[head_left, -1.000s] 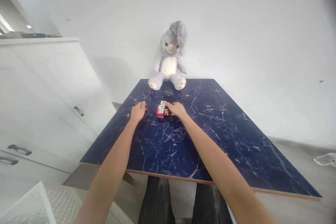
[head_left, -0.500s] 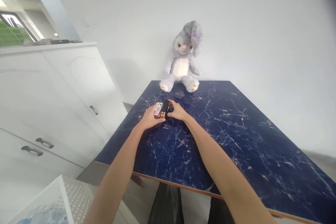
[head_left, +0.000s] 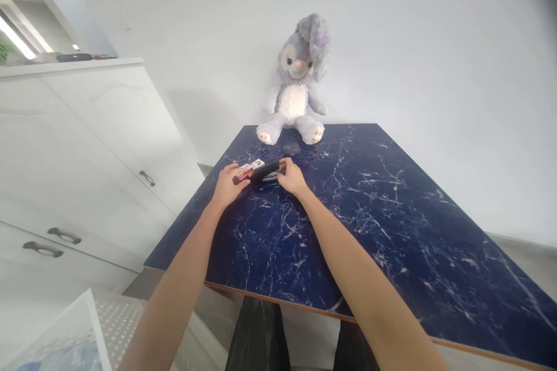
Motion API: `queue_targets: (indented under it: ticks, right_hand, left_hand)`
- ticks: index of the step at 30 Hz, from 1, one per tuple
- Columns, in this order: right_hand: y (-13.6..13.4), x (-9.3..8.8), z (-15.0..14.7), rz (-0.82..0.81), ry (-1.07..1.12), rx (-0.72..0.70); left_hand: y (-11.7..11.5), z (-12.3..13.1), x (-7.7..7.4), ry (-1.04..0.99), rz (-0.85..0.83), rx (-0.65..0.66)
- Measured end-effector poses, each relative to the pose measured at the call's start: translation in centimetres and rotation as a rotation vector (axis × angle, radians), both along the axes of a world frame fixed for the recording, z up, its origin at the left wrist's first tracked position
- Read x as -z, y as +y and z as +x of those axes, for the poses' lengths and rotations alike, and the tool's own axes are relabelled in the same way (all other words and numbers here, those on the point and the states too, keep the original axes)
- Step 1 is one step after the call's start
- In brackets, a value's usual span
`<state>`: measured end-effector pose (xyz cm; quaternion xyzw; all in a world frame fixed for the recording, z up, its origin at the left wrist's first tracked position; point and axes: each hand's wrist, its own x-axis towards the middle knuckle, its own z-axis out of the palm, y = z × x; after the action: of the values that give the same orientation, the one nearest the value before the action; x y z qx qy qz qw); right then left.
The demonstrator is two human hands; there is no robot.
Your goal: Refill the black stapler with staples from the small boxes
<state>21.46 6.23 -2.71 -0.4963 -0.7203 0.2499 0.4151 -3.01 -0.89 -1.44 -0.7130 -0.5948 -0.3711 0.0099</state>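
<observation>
On the dark blue marble-patterned tabletop (head_left: 369, 232), my hands hold a slim black object (head_left: 266, 172) lying crosswise, a little above the surface. It has a red-orange end (head_left: 240, 176) by my left hand (head_left: 228, 186), whose fingers grip that end. My right hand (head_left: 291, 177) grips the opposite black end. Just behind it lies a small white and red box (head_left: 256, 164), partly hidden by the black object. Its print is too small to read.
A grey and white plush rabbit (head_left: 292, 93) sits at the far edge of the tabletop against the white wall. White cabinets (head_left: 96, 151) stand to the left. A white perforated crate (head_left: 117, 324) is at the lower left, and my dark trousers show below the table's near edge.
The black object has turned from a short upright shape to lying crosswise, and a red-orange end now shows. My hands have spread apart along it, and the white and red box is no longer in my left hand.
</observation>
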Motion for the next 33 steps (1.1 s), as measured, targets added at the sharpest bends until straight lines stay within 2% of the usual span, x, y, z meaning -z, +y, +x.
queue_targets:
  ticks: [6,12,14,17,20,22,26,30,33]
  right_hand:
    - [0.4,0.3,0.5,-0.036,0.149,0.095]
    - [-0.1,0.4,1.2,0.099,0.066,0.357]
    - [-0.5,0.3,1.3,0.085,0.015,0.319]
    - [-1.3,0.0,1.2,0.127,-0.1,0.178]
    - [-2.0,-0.2,1.2,0.211,-0.26,0.111]
    - [-2.5,-0.3,1.5,0.244,-0.361,0.124]
    - [-3.2,-0.6,2.2,0.306,-0.486,0.136]
    - [-3.3,-0.9,2.4,0.316,-0.438,0.131]
    - [-2.6,-0.8,2.8,0.225,-0.221,0.196]
  left_hand:
    - [-0.2,1.2,-0.5,0.124,0.073,-0.005]
    - [-0.6,1.7,-1.0,0.229,0.016,-0.012]
    - [-0.5,1.5,-0.9,0.181,0.025,-0.047]
    - [-0.3,1.1,-0.7,0.093,0.045,-0.208]
    - [-0.1,0.7,-0.6,0.091,-0.058,-0.35]
    - [0.0,0.4,-0.6,0.09,-0.118,-0.352]
    - [0.0,-0.2,-0.6,-0.025,-0.057,-0.315]
    - [0.1,-0.8,-0.5,-0.059,-0.175,-0.401]
    - [0.1,-1.1,-0.2,-0.048,-0.234,-0.391]
